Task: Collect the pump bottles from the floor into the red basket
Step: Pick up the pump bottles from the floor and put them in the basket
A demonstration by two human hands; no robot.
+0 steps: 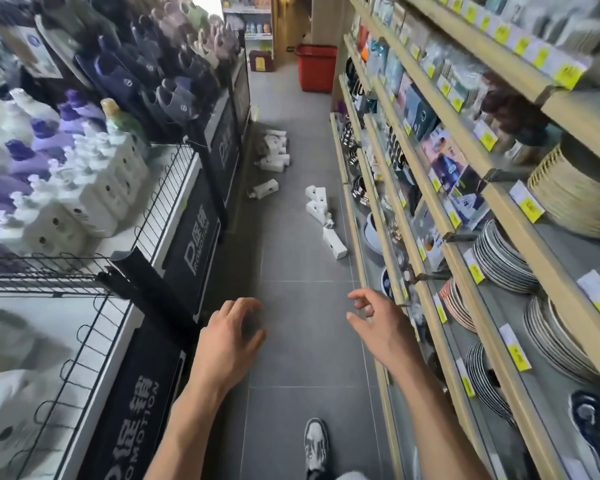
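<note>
**Both hands empty, bottles scattered further along the aisle floor**

We stand in a narrow shop aisle. The grey tiled floor [291,306] runs away from us to the far end. Along its right edge rises a tall wooden shelf unit [430,188] with yellow price tags. It carries stacks of plates [503,261] on the lower levels and packaged goods higher up. Along the left edge stands a black display stand [187,244] with a wire fence on top. On it, white shelf bottles [94,188] stand upright beside purple ones [32,157].

The red basket [317,67] stands at the far end of the floor, against the right edge, well apart from us and beyond everything that lies on the tiles.

The white pump bottles [274,150] lie on the floor in several places, none of them in the basket. The biggest heap is at the left edge, at the foot of the display stand. A single bottle [265,188] lies on its side nearer to us, also close to the left edge. A short row [317,202] lies near the right edge, and the nearest bottle [335,242] lies on its side just beside the bottom shelf.

Our left hand [229,336] hangs over the floor with the fingers loosely curled, and it holds nothing. Our right hand [378,327] is held out near the right edge, the fingers slightly bent and spread, also with nothing in it. Both are well apart from the bottles. One grey and white shoe [316,445] is on the tiles at the near end.
</note>
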